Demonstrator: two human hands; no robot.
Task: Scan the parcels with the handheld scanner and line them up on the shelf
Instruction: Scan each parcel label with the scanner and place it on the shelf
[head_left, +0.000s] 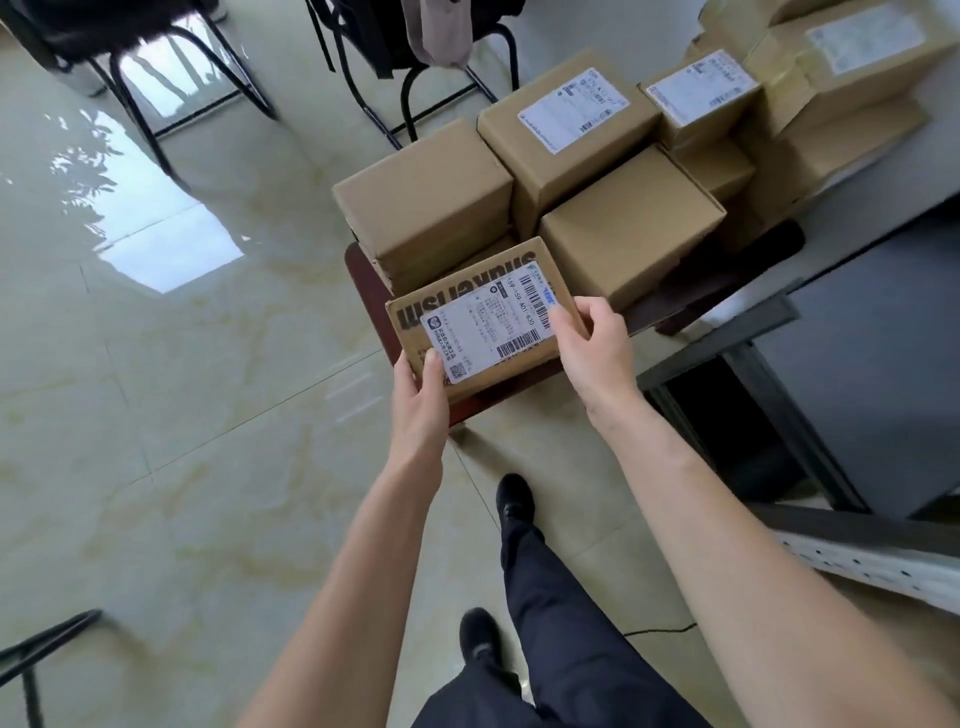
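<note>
The parcel (485, 317), a flat cardboard box with black print along its far edge and a white shipping label facing up, is held between both hands above the near edge of a dark red stool (371, 306). The left hand (421, 395) grips its near left corner, thumb lying on top across the corner of the label and the fingers underneath out of sight. The right hand (592, 345) grips the right end, thumb on the top face beside the barcode and fingers curled round the side. The box is tilted slightly, its left end nearer the person.

Just behind the held box, more cardboard boxes are stacked on the stool: a plain one (423, 205) at the left, touching or nearly touching the far edge of the held parcel, and a plain one (631, 228) at the right. Behind these sits a labelled box (569, 127), and further right a smaller labelled box (701, 98) and a large taped box (852, 57), piled on the grey bench (883, 291) at the right edge.

Glossy pale floor tiles (182, 364) lie below, with black chair legs (145, 104) at the top left. The person's dark trousers and black shoes (514, 501) show beneath the arms.
</note>
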